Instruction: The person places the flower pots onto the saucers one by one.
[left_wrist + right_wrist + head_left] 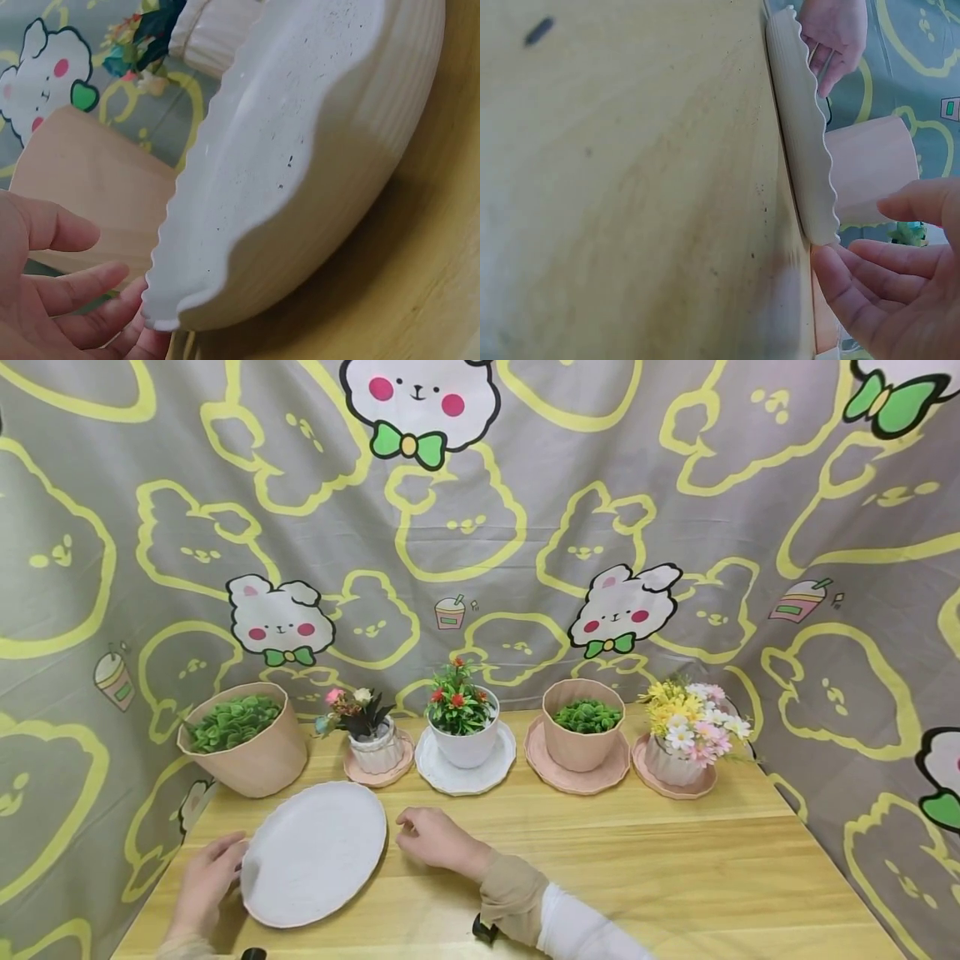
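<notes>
A large white plate [315, 853] with a scalloped rim sits on the wooden table at the left front. My left hand [207, 878] is at its left side, the fingertips right at the rim and the thumb held apart, as the left wrist view shows. On the other side, my right hand [442, 842] is close to the plate's right edge. Its fingers [855, 296] are relaxed and lightly bent, one fingertip right by the rim in the right wrist view, and the thumb stands off. Neither hand has its thumb on the plate.
Behind the plate stands a large pink pot [258, 752] of green leaves. Along the back run a small flower pot [375, 747], a white pot [465, 742], a pink pot [583, 739] and a daisy pot [675, 766], each on a saucer. A patterned curtain [465, 635] encloses the table.
</notes>
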`<state>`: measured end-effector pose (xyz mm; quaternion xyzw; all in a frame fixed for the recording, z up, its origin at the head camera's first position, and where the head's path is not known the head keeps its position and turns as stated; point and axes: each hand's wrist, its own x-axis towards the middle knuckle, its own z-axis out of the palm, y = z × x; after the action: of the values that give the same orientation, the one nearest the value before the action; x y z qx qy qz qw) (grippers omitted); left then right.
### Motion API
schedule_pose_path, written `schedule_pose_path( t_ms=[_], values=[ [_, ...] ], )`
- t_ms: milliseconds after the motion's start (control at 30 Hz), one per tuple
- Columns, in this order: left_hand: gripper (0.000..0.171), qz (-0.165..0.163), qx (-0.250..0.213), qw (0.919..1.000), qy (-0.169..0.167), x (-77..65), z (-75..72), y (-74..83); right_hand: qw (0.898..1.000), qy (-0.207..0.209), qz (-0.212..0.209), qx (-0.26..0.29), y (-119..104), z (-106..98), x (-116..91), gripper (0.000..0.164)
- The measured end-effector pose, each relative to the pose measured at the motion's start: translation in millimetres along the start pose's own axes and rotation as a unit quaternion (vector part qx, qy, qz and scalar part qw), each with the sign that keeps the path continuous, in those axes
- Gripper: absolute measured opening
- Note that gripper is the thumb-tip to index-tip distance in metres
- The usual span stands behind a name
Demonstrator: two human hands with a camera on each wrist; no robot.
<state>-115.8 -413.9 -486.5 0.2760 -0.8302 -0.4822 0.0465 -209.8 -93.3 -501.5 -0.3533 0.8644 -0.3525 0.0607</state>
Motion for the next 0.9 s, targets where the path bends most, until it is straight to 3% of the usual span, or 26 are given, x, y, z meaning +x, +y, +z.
schedule_pose_path(
  t_ms=[100, 367, 633, 900],
  values=[
    [0.056, 0.0, -0.007, 1.0, -0.006, 0.1, 2.4, 0.2, 1.0, 0.01, 0.014, 0.007, 2, 3, 3, 0.024],
    [0.057, -0.003, -0.007, 0.9994, -0.032, 2.2, 6.2, 2.0, 0.988, -0.005, 0.092, 0.126, 3, 8, 6, 0.026],
    [0.056, 0.001, 0.004, 0.9988, -0.05, 1.2, 9.0, 5.1, 0.987, 0.02, 0.118, 0.109, 6, 11, 14, 0.016],
    [0.057, -0.001, 0.015, 0.9979, -0.062, 0.7, 9.5, 6.4, 0.983, 0.033, 0.15, 0.1, 11, 15, 21, 0.033]
  ],
)
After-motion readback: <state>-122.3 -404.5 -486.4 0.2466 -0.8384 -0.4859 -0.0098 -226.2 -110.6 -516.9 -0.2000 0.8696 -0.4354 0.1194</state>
